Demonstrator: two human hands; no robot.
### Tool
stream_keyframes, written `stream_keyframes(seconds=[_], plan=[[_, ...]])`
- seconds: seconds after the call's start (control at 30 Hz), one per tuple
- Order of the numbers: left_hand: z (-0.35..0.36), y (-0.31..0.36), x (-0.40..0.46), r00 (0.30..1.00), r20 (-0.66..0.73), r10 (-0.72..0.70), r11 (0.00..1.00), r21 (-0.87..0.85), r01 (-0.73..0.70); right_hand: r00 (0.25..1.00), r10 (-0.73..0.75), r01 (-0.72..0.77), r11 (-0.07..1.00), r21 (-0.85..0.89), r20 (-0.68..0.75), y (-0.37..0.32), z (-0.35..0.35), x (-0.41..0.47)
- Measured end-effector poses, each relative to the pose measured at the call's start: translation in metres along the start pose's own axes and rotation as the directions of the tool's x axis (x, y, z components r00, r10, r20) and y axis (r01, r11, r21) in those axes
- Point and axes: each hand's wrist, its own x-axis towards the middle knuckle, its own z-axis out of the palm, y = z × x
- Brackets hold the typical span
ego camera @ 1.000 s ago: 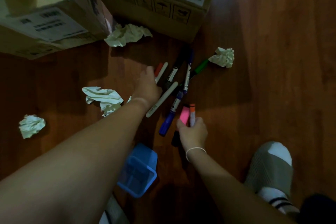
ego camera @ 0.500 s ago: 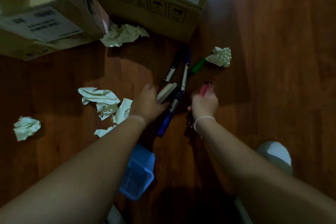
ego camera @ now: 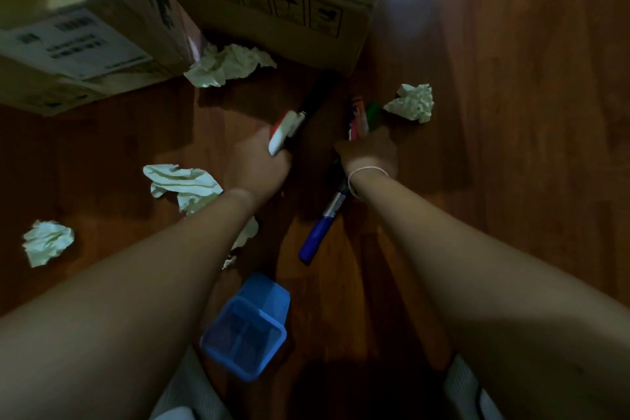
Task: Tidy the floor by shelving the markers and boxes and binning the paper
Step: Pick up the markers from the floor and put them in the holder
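gathering markers off the floor [ego camera: 511, 112]: left hand [ego camera: 259, 160] grips white markers [ego camera: 284, 131], right hand [ego camera: 370, 153] clutches a coloured bunch [ego camera: 358, 119], likely destined for the blue holder [ego camera: 245, 331].

Both forearms are seen bare, with no sleeve in view. A thin white band [ego camera: 366, 170] is worn around the wrist of the right hand [ego camera: 370, 153]; nothing is worn on the left hand [ego camera: 260, 164] or its wrist. At the bottom edge of the view, pale ribbed socks are partly seen: the left sock [ego camera: 191, 395] and the right sock [ego camera: 467, 392], the latter marked with a dark stripe.
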Motion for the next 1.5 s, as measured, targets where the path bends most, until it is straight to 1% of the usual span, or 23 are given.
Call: stream_keyframes(seconds=[0.1, 0.2, 0.27, 0.4, 0.47, 0.53, 0.6, 0.7, 0.83, 0.93, 1.0, 1.07, 1.2, 1.27, 1.33, 1.43, 1.5], plan=[[-0.001, 0.018, 0.016, 0.997, -0.047, 0.066, 0.998, 0.006, -0.065, 0.998, 0.049, -0.048, 0.998, -0.034, 0.028, 0.000, -0.002, 0.002], [0.002, 0.035, 0.031, 0.993, -0.091, 0.069, 0.997, 0.042, -0.065, 0.997, 0.071, -0.069, 0.997, -0.047, 0.044, 0.003, -0.002, 0.006], [0.007, 0.036, 0.041, 0.994, -0.072, 0.077, 0.995, 0.071, -0.072, 0.997, 0.061, -0.059, 0.998, -0.038, 0.043, 0.004, -0.004, 0.007], [0.014, 0.029, 0.045, 0.997, -0.038, 0.061, 0.990, 0.129, -0.056, 0.996, 0.036, -0.042, 0.996, 0.080, 0.076, 0.005, -0.010, 0.002], [0.014, 0.029, 0.043, 0.998, -0.026, 0.049, 0.985, 0.167, -0.044, 0.998, 0.021, -0.034, 0.980, 0.197, 0.066, 0.009, -0.012, -0.006], [0.010, 0.029, 0.037, 1.000, 0.005, 0.025, 0.980, 0.196, -0.026, 0.999, 0.029, -0.043, 0.942, 0.332, 0.046, 0.015, -0.015, -0.017], [0.003, 0.029, 0.032, 1.000, 0.022, 0.005, 0.978, 0.207, -0.010, 0.996, 0.079, -0.090, 0.903, 0.419, 0.045, 0.023, -0.019, -0.027], [-0.008, 0.029, 0.019, 0.999, 0.031, -0.023, 0.980, 0.200, 0.017, 0.982, 0.184, -0.181, 0.869, 0.461, 0.038, 0.047, -0.017, -0.047], [-0.017, 0.017, 0.000, 0.989, 0.104, -0.108, 0.990, 0.098, 0.098, 0.954, 0.300, -0.279, 0.855, 0.436, 0.023, 0.079, 0.001, -0.076], [-0.019, 0.008, -0.008, 0.979, 0.161, -0.125, 0.992, 0.025, 0.123, 0.949, 0.314, -0.293, 0.831, 0.473, 0.037, 0.080, 0.014, -0.081], [-0.021, 0.001, -0.012, 0.975, 0.181, -0.126, 0.992, 0.003, 0.128, 0.959, 0.281, -0.263, 0.828, 0.496, 0.040, 0.071, 0.024, -0.077], [-0.023, -0.005, -0.014, 0.973, 0.198, -0.115, 0.993, -0.001, 0.118, 0.971, 0.236, -0.219, 0.854, 0.472, 0.022, 0.062, 0.034, -0.070], [-0.027, -0.021, -0.023, 0.976, 0.189, -0.107, 0.990, -0.071, 0.122, 0.988, 0.142, -0.124, 0.963, 0.237, -0.060, 0.060, 0.053, -0.060], [-0.031, -0.027, -0.033, 0.975, 0.196, -0.101, 0.986, -0.111, 0.124, 0.994, 0.100, -0.090, 0.984, 0.156, -0.055, 0.061, 0.054, -0.058], [-0.037, -0.030, -0.046, 0.978, 0.187, -0.094, 0.983, -0.140, 0.121, 0.998, 0.059, -0.057, 0.995, 0.081, -0.017, 0.062, 0.048, -0.062], [-0.047, -0.031, -0.066, 0.974, 0.192, -0.118, 0.975, -0.162, 0.150, 0.999, 0.039, -0.041, 0.992, 0.116, 0.021, 0.068, 0.030, -0.075], [-0.058, -0.029, -0.082, 0.961, 0.237, -0.139, 0.970, -0.164, 0.181, 0.993, 0.032, -0.054, 0.981, 0.189, 0.114, 0.071, 0.011, -0.095]])
